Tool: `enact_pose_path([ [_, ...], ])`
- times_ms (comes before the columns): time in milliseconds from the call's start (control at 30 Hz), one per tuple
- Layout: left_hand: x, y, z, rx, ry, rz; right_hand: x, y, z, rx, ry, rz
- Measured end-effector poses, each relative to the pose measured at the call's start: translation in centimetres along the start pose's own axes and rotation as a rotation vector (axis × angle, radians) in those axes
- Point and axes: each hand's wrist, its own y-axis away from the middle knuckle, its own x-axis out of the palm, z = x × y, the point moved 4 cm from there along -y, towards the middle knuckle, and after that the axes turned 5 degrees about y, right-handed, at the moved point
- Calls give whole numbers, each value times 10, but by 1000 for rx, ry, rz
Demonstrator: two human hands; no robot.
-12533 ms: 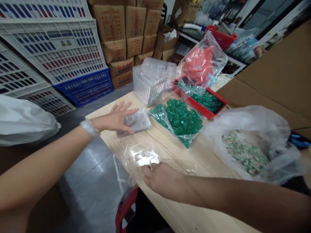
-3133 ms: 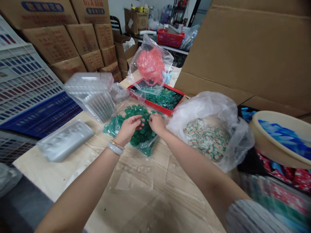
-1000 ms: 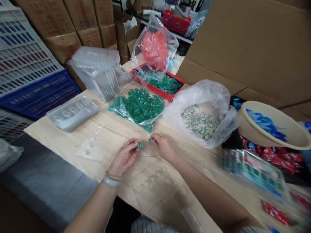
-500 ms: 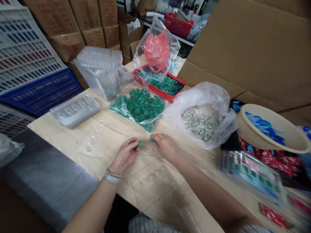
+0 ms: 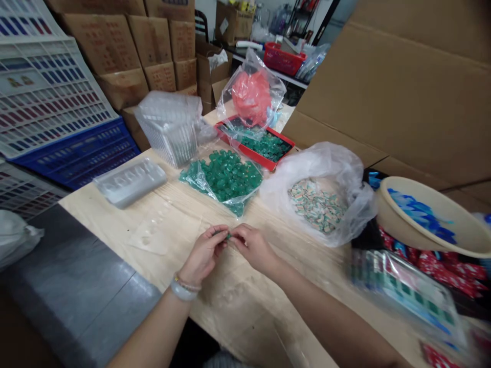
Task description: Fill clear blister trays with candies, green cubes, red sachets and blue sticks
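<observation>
Close together over the wooden table (image 5: 184,225), my left hand (image 5: 207,253) and my right hand (image 5: 253,247) meet at the fingertips. Both pinch at a small green plastic piece (image 5: 228,236), mostly hidden by the fingers; whether it is one piece or two pressed together I cannot tell. Just beyond the hands lies a clear bag of green plastic pieces (image 5: 226,176). To the right, an open whitish plastic bag (image 5: 337,163) holds many small printed chips (image 5: 318,204). A thin clear blister tray (image 5: 149,232) lies flat left of my hands.
Stacked clear trays (image 5: 169,128) and another clear tray pile (image 5: 130,181) stand at the left. Behind are a red tray (image 5: 270,164) of green pieces and a pink bag (image 5: 251,97). A cream basin (image 5: 395,220) with blue pieces and packed blister packs (image 5: 414,291) are at right.
My hands have come together; before, they were apart with a green piece at each one's fingertips. The view has shifted, so the scene sits slightly lower and further right.
</observation>
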Motion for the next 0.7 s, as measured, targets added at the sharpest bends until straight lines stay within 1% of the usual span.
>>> enact_pose_path([
  [33, 3, 1, 0, 12, -15, 4, 3, -1, -3, 52, -85, -2],
  [133, 10, 4, 3, 37, -139, 39, 11, -3, -17, 315, -373, -31],
  [200, 14, 4, 5, 58, -230, 68, 15, -1, -22, 460, -532, -43],
  [267, 16, 2, 7, 78, -284, 95, 17, 2, -23, 534, -617, -70],
  [367, 19, 0, 7, 102, -403, 95, 17, 8, -20, 565, -668, -118],
  [467, 20, 1, 2, 169, -605, 34, 13, 15, -18, 536, -643, -156],
  [533, 21, 5, 0, 177, -627, 20, 7, 19, -16, 422, -558, -187],
  [567, 21, 7, 1, 144, -581, 38, 3, 21, -14, 338, -498, -204],
  [633, 21, 12, 8, 29, -438, 95, -4, 27, -10, 164, -386, -216],
  [700, 20, 17, 16, -72, -332, 130, -5, 34, -7, 54, -314, -206],
])
